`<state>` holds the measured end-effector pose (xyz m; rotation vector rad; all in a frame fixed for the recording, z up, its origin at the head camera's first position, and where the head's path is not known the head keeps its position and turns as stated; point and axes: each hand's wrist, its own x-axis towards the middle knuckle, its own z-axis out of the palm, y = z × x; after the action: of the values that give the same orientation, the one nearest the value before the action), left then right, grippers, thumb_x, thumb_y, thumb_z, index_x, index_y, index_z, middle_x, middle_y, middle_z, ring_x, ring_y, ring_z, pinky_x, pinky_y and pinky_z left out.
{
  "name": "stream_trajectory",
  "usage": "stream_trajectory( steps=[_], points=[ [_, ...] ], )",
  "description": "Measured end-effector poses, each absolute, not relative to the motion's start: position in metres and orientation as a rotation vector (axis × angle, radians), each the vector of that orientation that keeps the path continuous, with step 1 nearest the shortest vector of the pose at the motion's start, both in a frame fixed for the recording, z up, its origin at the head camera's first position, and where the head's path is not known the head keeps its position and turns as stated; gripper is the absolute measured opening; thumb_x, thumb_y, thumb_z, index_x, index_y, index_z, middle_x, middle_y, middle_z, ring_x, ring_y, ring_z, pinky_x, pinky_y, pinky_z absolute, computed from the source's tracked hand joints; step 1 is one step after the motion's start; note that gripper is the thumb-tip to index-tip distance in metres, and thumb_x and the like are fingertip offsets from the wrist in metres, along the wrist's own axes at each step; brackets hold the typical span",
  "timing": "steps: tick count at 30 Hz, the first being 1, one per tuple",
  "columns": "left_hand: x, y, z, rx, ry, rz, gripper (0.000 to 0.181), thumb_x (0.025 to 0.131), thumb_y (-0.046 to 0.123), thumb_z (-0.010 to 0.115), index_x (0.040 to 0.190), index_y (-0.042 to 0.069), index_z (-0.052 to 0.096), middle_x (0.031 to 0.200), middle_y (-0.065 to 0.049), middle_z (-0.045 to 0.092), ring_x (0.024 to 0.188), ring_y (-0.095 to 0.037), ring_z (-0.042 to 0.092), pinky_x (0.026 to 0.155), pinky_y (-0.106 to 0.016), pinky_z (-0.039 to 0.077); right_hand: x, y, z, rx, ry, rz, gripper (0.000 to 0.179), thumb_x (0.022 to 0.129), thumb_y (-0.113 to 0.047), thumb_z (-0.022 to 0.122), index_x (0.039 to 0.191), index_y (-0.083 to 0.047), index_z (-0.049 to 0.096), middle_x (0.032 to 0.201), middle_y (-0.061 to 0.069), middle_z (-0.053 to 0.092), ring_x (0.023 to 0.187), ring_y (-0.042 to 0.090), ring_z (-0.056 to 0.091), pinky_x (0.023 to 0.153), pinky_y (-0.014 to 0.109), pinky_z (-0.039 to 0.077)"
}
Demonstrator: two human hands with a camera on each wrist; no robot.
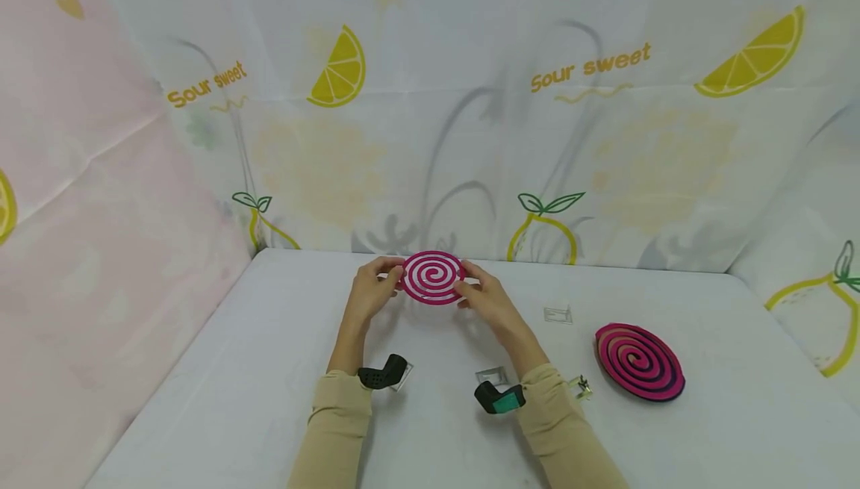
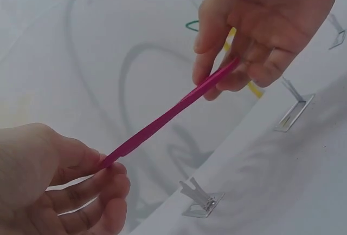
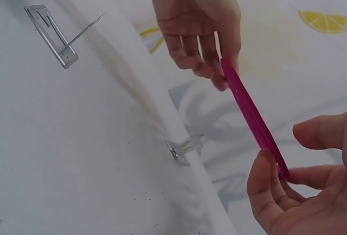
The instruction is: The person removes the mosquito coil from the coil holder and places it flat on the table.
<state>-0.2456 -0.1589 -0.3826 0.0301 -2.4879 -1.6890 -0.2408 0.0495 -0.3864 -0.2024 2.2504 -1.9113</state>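
A thin magenta mosquito coil [image 1: 435, 275] is held up above the far part of the white table, its spiral face visible in the head view. My left hand [image 1: 375, 287] pinches its left rim between thumb and fingers. At the opposite rim my right hand [image 1: 489, 299] holds the coil with its fingertips. Both wrist views show the coil [image 2: 162, 120] nearly edge-on, tilted, with the left hand [image 3: 200, 21] and the right hand [image 2: 271, 24] at its two ends. Small metal coil stands [image 2: 201, 202] stand on the tabletop below.
To the right lies a round stack of mosquito coils [image 1: 638, 362], magenta over dark. A flat metal stand [image 1: 558, 315] lies right of my right hand, and another [image 1: 492, 375] near that wrist. A brassy stand [image 1: 581, 387] shows beside the right sleeve. A lemon-print cloth [image 1: 430, 101] hangs behind the table.
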Motion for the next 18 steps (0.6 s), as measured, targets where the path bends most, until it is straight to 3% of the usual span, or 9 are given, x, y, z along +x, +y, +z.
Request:
stream_trajectory(
  steps=[9,15,18],
  points=[
    [-0.243,-0.154,-0.381,0.041,-2.470,-1.786,0.021,0.094,0.014,0.057,0.109,0.001,0.064,0.101,-0.019,0.066,0.071,-0.015,0.065,0.068,-0.024,0.056,-0.239,0.060,-0.380,-0.222,2.257,-1.907,0.055,0.096,-0.013,0.051,0.147,-0.008,0.031,0.135,0.014,0.043,0.088,0.014,0.058,0.079,0.023,0.052],
    [-0.243,-0.148,-0.379,-0.015,-2.485,-1.866,0.022,0.093,0.013,0.058,0.112,0.001,0.061,0.103,-0.019,0.066,0.077,-0.026,0.067,0.068,-0.025,0.057,-0.236,0.071,-0.376,-0.236,2.275,-1.895,0.054,0.097,-0.014,0.051,0.147,-0.014,0.033,0.131,0.013,0.043,0.101,0.018,0.058,0.083,0.024,0.053],
    [-0.242,-0.146,-0.377,-0.063,-2.530,-1.867,0.025,0.092,0.011,0.058,0.116,0.002,0.060,0.102,-0.019,0.067,0.075,-0.026,0.067,0.068,-0.026,0.057,-0.233,0.077,-0.374,-0.233,2.320,-1.853,0.053,0.097,-0.015,0.051,0.147,-0.015,0.034,0.128,0.014,0.044,0.102,0.021,0.059,0.084,0.026,0.054]
  ],
)
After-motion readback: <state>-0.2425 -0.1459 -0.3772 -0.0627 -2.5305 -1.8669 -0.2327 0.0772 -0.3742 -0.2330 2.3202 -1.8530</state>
